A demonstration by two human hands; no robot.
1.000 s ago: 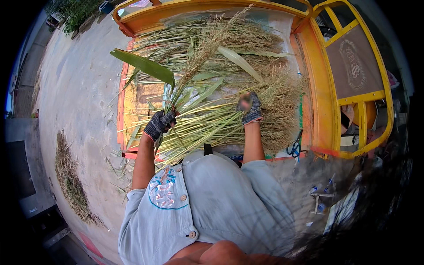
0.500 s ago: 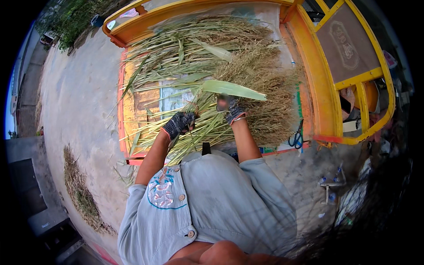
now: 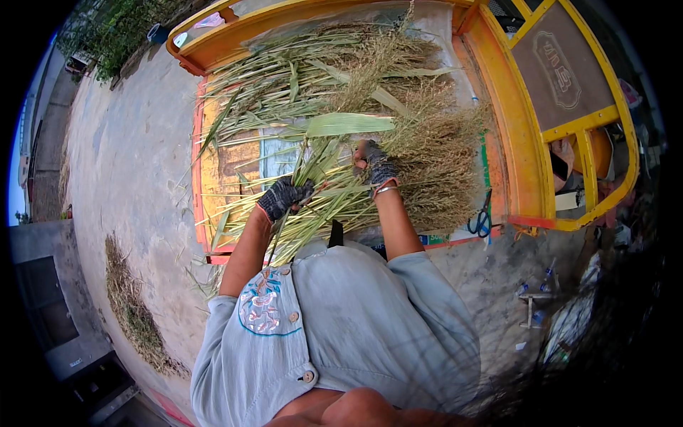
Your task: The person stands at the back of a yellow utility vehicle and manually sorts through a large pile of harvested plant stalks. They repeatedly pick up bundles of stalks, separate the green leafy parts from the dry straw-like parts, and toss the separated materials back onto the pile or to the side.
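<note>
Long green stalks with brown, feathery seed heads (image 3: 441,167) lie across the bed of a yellow and orange cart. My left hand (image 3: 284,198), in a dark knitted glove, is closed round a small bunch of green stalks (image 3: 311,167) that slants up and away from me. My right hand (image 3: 377,169), gloved with bare fingertips, is among the stalks near the seed heads. Its fingers are curled, and what they hold is hidden. A broad pale-green leaf (image 3: 348,124) lies just beyond both hands.
Blue-handled scissors (image 3: 484,222) lie at the bed's right near corner. A yellow rail frame with a brown panel (image 3: 562,75) rises on the right. The yellow side board (image 3: 313,25) borders the far side. Dry plant scraps (image 3: 135,309) lie on the concrete at left.
The bunch in my left hand has swung up, its seed heads now spread over the far pile. The broad leaf has shifted left. My right hand's fingers have turned and show more clearly.
</note>
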